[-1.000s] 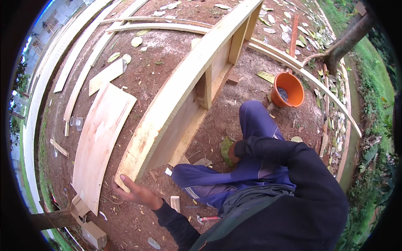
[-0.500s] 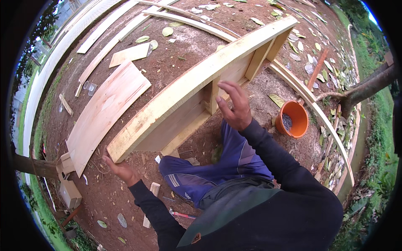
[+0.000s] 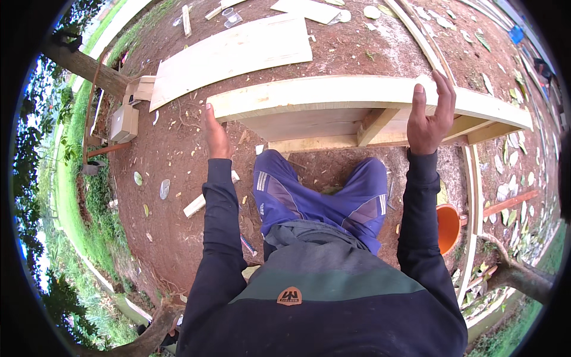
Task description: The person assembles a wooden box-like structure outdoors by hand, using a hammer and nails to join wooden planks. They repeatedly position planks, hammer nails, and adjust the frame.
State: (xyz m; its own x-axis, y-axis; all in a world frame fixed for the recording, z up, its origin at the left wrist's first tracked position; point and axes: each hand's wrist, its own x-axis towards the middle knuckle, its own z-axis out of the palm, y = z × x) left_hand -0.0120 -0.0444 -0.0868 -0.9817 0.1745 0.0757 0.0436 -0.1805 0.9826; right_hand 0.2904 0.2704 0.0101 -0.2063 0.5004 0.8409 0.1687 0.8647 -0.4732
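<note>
Fingers of the right hand spread loosely at a long, pale, cross-braced timber frame just beyond the knees; the left hand meets its left end (grip unclear). Steadying seems in hand; shifting it probably calls for two-ended support. Farther: smooth, flat plywood, reddish soil.

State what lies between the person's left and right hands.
In the head view, the wooden frame lies between the left hand and the right hand, extending beyond the latter.
</note>
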